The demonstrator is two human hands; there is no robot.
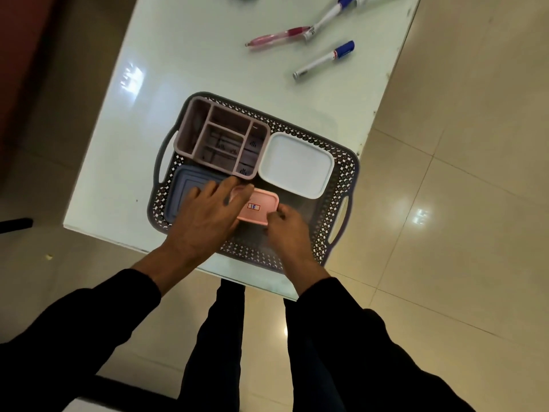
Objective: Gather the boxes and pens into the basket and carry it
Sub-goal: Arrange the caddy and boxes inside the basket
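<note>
A grey perforated basket (341, 179) sits at the near end of the white table (184, 63). Inside it are a mauve divided organiser box (222, 138), a white lidded box (297, 165), a blue-grey lidded box (181, 185) and a small pink box (261, 208) with a label. My left hand (205, 221) lies over the blue-grey box, its fingers touching the pink box's left end. My right hand (285, 230) pinches the pink box's near right edge. Further back on the table lie a pink pen (276, 37) and two blue-capped markers (323, 60) (329, 16).
The basket has handles at its left (162, 156) and right (338, 221) ends. The table's near edge runs just below the basket, with tiled floor (460, 203) beyond it on the right. My legs stand below the table edge.
</note>
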